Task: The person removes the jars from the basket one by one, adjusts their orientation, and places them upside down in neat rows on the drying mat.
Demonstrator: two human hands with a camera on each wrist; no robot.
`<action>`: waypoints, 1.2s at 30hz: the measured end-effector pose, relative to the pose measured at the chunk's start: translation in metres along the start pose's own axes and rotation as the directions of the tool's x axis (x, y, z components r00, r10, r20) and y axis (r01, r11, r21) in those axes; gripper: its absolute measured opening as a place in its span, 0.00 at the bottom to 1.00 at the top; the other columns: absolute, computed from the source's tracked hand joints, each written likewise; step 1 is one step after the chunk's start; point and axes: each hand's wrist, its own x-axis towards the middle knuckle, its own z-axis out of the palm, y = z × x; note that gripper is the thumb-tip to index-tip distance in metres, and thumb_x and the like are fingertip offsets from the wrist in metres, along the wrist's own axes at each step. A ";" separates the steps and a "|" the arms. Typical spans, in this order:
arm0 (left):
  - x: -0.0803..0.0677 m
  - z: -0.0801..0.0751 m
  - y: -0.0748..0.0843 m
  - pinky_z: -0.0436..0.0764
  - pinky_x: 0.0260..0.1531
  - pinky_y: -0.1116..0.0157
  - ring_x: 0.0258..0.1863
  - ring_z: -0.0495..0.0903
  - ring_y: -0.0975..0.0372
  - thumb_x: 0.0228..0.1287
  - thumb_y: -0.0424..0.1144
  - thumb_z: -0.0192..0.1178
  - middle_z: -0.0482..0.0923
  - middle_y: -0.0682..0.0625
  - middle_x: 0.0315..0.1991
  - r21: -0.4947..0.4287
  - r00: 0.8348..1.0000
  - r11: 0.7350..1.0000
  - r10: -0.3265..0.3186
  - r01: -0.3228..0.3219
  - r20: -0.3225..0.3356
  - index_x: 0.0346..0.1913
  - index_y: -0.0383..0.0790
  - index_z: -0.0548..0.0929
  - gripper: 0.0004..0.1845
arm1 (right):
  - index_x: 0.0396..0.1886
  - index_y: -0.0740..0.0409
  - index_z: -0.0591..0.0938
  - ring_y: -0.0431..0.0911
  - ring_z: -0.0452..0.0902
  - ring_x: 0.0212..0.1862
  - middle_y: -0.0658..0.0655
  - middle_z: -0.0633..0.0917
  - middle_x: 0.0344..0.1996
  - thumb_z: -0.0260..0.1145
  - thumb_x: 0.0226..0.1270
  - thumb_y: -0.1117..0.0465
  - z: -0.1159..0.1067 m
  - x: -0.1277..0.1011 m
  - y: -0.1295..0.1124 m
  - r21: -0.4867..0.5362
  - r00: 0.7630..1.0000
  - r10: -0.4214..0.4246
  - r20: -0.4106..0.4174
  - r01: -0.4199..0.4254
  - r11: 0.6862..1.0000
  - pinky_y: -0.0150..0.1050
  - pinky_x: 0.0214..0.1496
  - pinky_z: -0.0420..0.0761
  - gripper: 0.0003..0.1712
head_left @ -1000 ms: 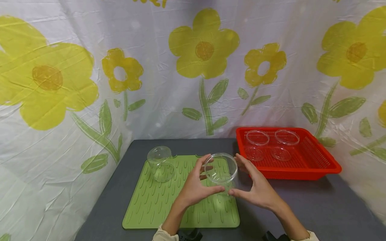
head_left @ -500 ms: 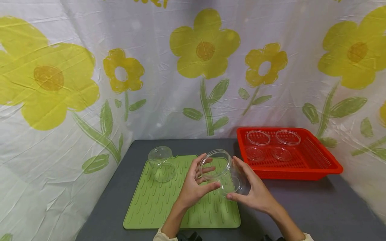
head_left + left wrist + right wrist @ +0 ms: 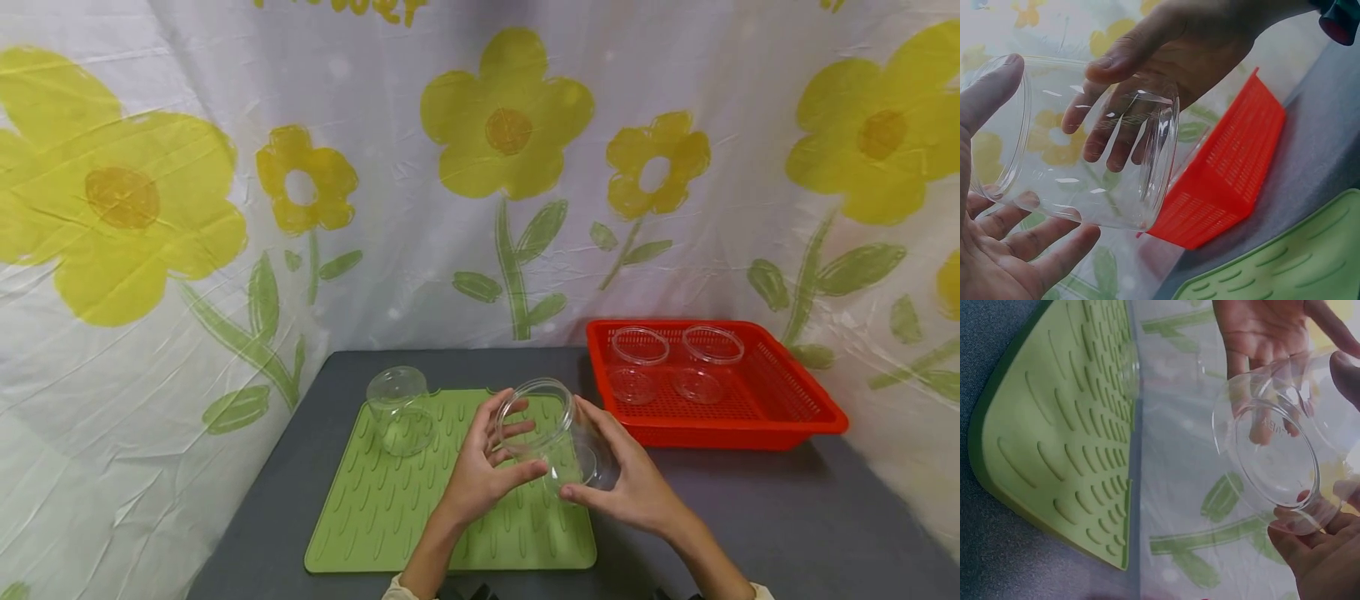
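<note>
Head view: I have a transparent, round, straight-sided jar (image 3: pixel 561 454) held up just right of the frame's middle, over the upper right of a pale green, ridged rectangular mat (image 3: pixel 397 508). Material plastic or glass, cannot tell. Jar tilted, rimmed mouth toward the upper left, base toward the lower right. Both wrist views show it raised off the mat.

Left hand (image 3: pixel 480 475): fingers and thumb curved about the jar's mouth end, grasping; I see the thumb at the rim in the left wrist view, fingertips along the wall below. Right hand (image 3: pixel 637 479): grasping as well, thumb against the wall near the base, fingers round the far side, seen through it in the left wrist view. In the right wrist view I note raised lettering on the base, too faint to read.

Second transparent cylindrical jar (image 3: pixel 401 412) stands at the mat's upper left corner, well apart from both hands. At right of the head frame, a red perforated plastic basket (image 3: pixel 735 437) carries two more transparent round jars (image 3: pixel 637 365), side by side. Mat and basket rest on a dark grey bench (image 3: pixel 750 517). Behind, a white cloth printed with yellow flowers (image 3: pixel 420 250) fills the upper frame. Cream cuffs (image 3: pixel 399 590) at the lower edge.
</note>
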 end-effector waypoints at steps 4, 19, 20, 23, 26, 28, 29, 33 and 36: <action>-0.001 0.000 0.000 0.81 0.61 0.62 0.70 0.72 0.45 0.59 0.47 0.76 0.63 0.44 0.76 -0.014 1.000 1.000 -0.004 0.004 0.015 0.80 0.53 0.54 0.52 | 0.80 0.38 0.60 0.42 0.70 0.69 0.49 0.70 0.74 0.84 0.51 0.53 -0.001 -0.002 0.001 -0.021 1.000 -0.018 -0.013 0.018 1.000 0.43 0.65 0.77 0.60; 0.001 -0.012 0.013 0.76 0.67 0.49 0.74 0.67 0.48 0.53 0.49 0.79 0.58 0.48 0.79 0.193 0.997 0.981 0.007 -0.023 0.082 0.82 0.63 0.49 0.59 | 0.80 0.43 0.62 0.40 0.70 0.70 0.49 0.74 0.69 0.86 0.47 0.54 -0.005 -0.007 0.001 -0.045 0.998 -0.049 0.030 0.050 0.998 0.24 0.68 0.69 0.62; 0.001 -0.013 0.015 0.76 0.67 0.48 0.75 0.67 0.49 0.53 0.48 0.80 0.58 0.50 0.79 0.229 0.996 0.973 0.000 -0.020 0.087 0.81 0.65 0.50 0.59 | 0.80 0.43 0.62 0.39 0.71 0.69 0.49 0.74 0.69 0.86 0.47 0.53 -0.005 -0.008 0.001 -0.066 0.998 -0.053 0.035 0.055 0.996 0.26 0.67 0.71 0.62; 0.004 -0.013 0.022 0.75 0.66 0.46 0.74 0.67 0.51 0.52 0.47 0.80 0.58 0.56 0.79 0.330 0.994 0.944 -0.023 -0.015 0.110 0.80 0.69 0.53 0.58 | 0.80 0.42 0.61 0.37 0.71 0.66 0.47 0.74 0.68 0.86 0.47 0.51 -0.003 -0.009 0.002 -0.116 0.997 -0.058 0.056 0.064 0.991 0.36 0.64 0.77 0.62; 0.007 -0.013 0.029 0.75 0.65 0.44 0.73 0.68 0.54 0.53 0.48 0.79 0.60 0.60 0.77 0.412 0.988 0.911 -0.050 -0.016 0.149 0.78 0.72 0.55 0.55 | 0.80 0.43 0.61 0.40 0.72 0.65 0.47 0.73 0.69 0.86 0.47 0.49 -0.001 -0.010 0.002 -0.165 0.994 -0.074 0.079 0.086 0.983 0.47 0.61 0.81 0.62; 0.008 -0.013 0.032 0.75 0.65 0.45 0.72 0.69 0.57 0.55 0.51 0.78 0.62 0.61 0.76 0.460 0.982 0.888 -0.060 -0.029 0.177 0.78 0.73 0.57 0.52 | 0.80 0.43 0.61 0.44 0.72 0.65 0.47 0.73 0.69 0.85 0.48 0.47 0.000 -0.011 0.002 -0.188 0.992 -0.084 0.095 0.101 0.977 0.53 0.59 0.82 0.62; 0.009 -0.013 0.033 0.75 0.65 0.45 0.71 0.69 0.57 0.55 0.52 0.77 0.63 0.62 0.75 0.483 0.980 0.875 -0.067 -0.032 0.186 0.77 0.73 0.58 0.50 | 0.80 0.44 0.61 0.46 0.72 0.66 0.48 0.73 0.70 0.85 0.48 0.46 0.001 -0.011 0.001 -0.195 0.991 -0.090 0.102 0.109 0.975 0.55 0.59 0.82 0.62; 0.009 -0.012 0.035 0.76 0.64 0.49 0.71 0.71 0.58 0.57 0.57 0.74 0.66 0.62 0.74 0.534 0.975 0.844 -0.083 -0.040 0.204 0.75 0.72 0.63 0.44 | 0.80 0.44 0.62 0.51 0.72 0.67 0.50 0.73 0.70 0.84 0.49 0.45 0.003 -0.011 -0.001 -0.202 0.988 -0.097 0.118 0.119 0.972 0.58 0.59 0.81 0.61; 0.008 -0.012 0.035 0.79 0.62 0.53 0.70 0.72 0.58 0.58 0.57 0.73 0.66 0.61 0.73 0.545 0.976 0.838 -0.084 -0.041 0.203 0.74 0.71 0.65 0.42 | 0.80 0.43 0.63 0.49 0.72 0.67 0.50 0.74 0.69 0.85 0.48 0.45 0.004 -0.010 -0.001 -0.207 0.989 -0.094 0.118 0.117 0.971 0.58 0.59 0.82 0.60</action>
